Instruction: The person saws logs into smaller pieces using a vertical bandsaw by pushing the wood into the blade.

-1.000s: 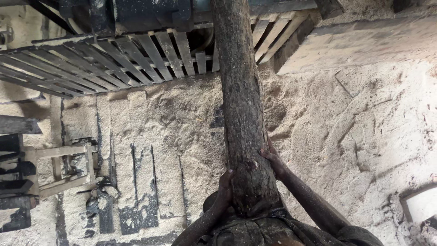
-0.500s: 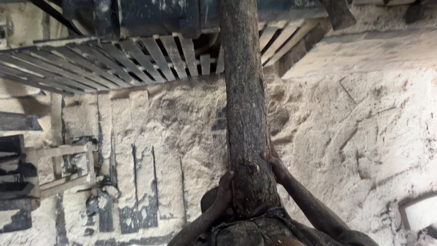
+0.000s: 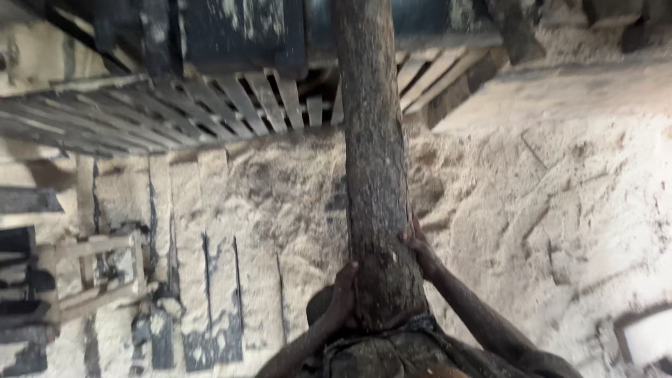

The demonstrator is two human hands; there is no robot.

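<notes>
A long round log with rough grey-brown bark runs from my chest straight away from me, its far end reaching the dark machine at the top. My left hand presses against the log's left side near its close end. My right hand grips its right side a little farther up. Both forearms reach in from the bottom edge. The log's near end rests against my body and is partly hidden there.
A slatted wooden platform lies at the upper left under the machine. Planks half buried in sawdust cover the floor at left. Thick sawdust spreads across the right. A pale boxy object sits at the lower right edge.
The log has slid forward toward the machine and the view has shifted slightly. Both hands stay on the log's sides.
</notes>
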